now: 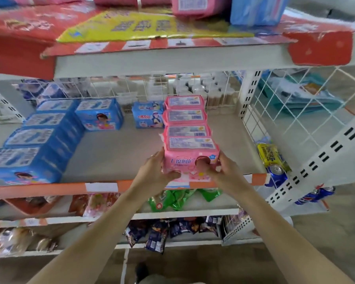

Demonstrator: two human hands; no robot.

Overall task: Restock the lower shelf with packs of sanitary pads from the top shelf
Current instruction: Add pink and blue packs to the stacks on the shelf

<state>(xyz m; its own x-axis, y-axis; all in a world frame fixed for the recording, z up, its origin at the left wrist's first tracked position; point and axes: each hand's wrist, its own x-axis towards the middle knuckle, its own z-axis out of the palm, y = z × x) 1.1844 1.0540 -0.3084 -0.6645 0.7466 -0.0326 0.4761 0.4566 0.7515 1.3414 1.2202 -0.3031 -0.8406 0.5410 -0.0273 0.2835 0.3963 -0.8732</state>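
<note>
Four pink packs of sanitary pads (188, 128) stand in a front-to-back row at centre frame on the lower shelf (119, 152), each touching the next. The front pack (190, 158) sits at the shelf's orange front lip and is clamped from both sides: the left hand (155, 171) grips its left face, the right hand (217, 169) its right face, thumbs curled onto the front. Placement of this pack looks nearly finished; release is not yet made. To the left of frame, a row of blue packs (37, 138) runs front to back, and two more blue packs (99, 114) stand toward the rear, with bare shelf between them and the pink row, so room remains for stock. On the top shelf (172, 58), upper right of frame, at least one pink pack (199, 6) and one blue pack (258, 9) are left to bring down. Writing: barcodes and white data panels on the pack tops, too blurred to read; large white characters on the front pink pack, not legible; yellow promotional sheet (143, 27) with blurred blue characters on the top shelf.
</note>
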